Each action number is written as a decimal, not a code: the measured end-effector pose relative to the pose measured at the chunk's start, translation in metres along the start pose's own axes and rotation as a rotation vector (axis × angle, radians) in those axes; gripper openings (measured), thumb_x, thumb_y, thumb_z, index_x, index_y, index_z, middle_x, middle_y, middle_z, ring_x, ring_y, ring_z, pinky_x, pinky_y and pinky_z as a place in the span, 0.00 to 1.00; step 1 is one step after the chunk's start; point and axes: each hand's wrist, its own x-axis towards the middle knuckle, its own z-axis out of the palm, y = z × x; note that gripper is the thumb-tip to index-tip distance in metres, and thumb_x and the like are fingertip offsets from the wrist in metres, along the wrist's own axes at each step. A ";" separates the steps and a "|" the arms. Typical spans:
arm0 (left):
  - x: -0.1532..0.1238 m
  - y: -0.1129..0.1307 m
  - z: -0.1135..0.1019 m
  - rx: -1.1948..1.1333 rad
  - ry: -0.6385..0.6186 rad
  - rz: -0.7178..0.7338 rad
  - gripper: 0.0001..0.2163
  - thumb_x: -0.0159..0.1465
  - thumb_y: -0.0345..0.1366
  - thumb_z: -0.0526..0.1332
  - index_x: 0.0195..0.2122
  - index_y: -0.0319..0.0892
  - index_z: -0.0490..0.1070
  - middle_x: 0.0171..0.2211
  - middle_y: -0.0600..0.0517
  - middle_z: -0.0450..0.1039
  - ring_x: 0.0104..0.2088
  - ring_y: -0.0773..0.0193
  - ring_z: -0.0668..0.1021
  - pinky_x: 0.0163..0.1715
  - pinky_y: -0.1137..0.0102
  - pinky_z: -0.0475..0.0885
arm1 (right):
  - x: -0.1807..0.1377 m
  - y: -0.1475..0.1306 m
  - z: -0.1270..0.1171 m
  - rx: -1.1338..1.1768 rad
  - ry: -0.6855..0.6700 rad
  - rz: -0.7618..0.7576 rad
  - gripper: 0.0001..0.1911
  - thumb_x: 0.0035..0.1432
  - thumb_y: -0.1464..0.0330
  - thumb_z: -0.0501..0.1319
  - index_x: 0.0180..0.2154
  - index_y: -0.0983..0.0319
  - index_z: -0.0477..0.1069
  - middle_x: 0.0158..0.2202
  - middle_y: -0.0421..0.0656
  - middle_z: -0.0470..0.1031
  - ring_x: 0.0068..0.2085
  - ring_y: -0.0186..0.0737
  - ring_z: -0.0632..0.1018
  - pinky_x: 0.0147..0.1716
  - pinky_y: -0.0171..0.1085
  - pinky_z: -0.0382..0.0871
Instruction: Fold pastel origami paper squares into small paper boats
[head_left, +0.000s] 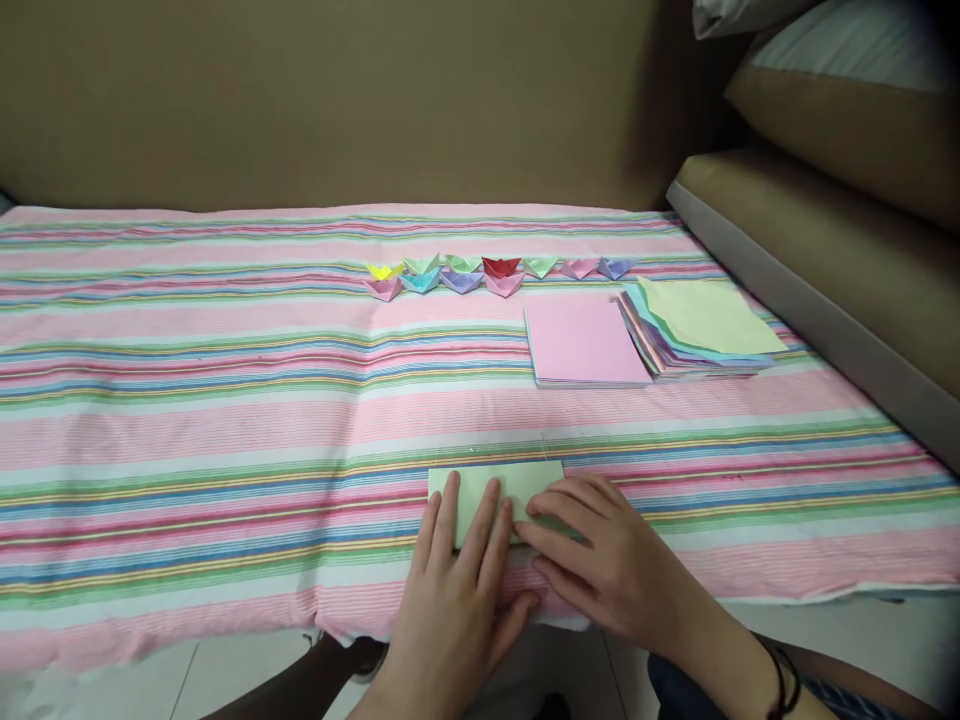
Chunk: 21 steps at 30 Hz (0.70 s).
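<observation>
A pale green sheet of paper (529, 482), folded into a long rectangle, lies on the striped cloth near its front edge. My left hand (456, 590) rests flat across its left and middle part, fingers spread and pointing away from me. At the right end of the paper is my right hand (611, 560), its fingers bent but apart. Its index fingertip touches the lower edge of the paper beside my left fingers. Part of the paper is hidden under both hands.
Several small folded paper boats (461, 281) stand in two rows farther back. Right of them lie a stack of pink paper squares (589, 340) and a fanned stack of coloured sheets (709, 318). Brown cushions (832, 270) are piled on the right, and a brown backrest (322, 105) rises behind.
</observation>
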 end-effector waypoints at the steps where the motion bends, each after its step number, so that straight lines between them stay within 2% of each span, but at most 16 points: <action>1: 0.000 0.000 0.000 -0.004 -0.005 -0.001 0.29 0.61 0.46 0.56 0.61 0.37 0.56 0.63 0.46 0.52 0.62 0.39 0.54 0.56 0.51 0.58 | -0.001 -0.001 0.000 -0.024 -0.013 -0.003 0.12 0.60 0.71 0.54 0.45 0.60 0.70 0.42 0.46 0.72 0.45 0.46 0.69 0.49 0.50 0.60; 10: 0.000 -0.004 -0.001 -0.048 -0.011 -0.008 0.32 0.62 0.46 0.55 0.62 0.31 0.52 0.63 0.46 0.52 0.63 0.41 0.51 0.56 0.53 0.59 | -0.002 -0.009 0.002 -0.040 -0.076 0.073 0.24 0.58 0.67 0.56 0.57 0.57 0.61 0.50 0.46 0.68 0.48 0.49 0.66 0.51 0.52 0.60; 21: 0.000 -0.006 -0.001 -0.024 -0.061 0.007 0.32 0.63 0.51 0.51 0.63 0.36 0.51 0.65 0.49 0.48 0.63 0.39 0.51 0.56 0.52 0.58 | -0.006 -0.005 -0.006 -0.020 -0.099 0.043 0.17 0.60 0.65 0.56 0.52 0.53 0.67 0.48 0.47 0.67 0.49 0.48 0.66 0.52 0.51 0.58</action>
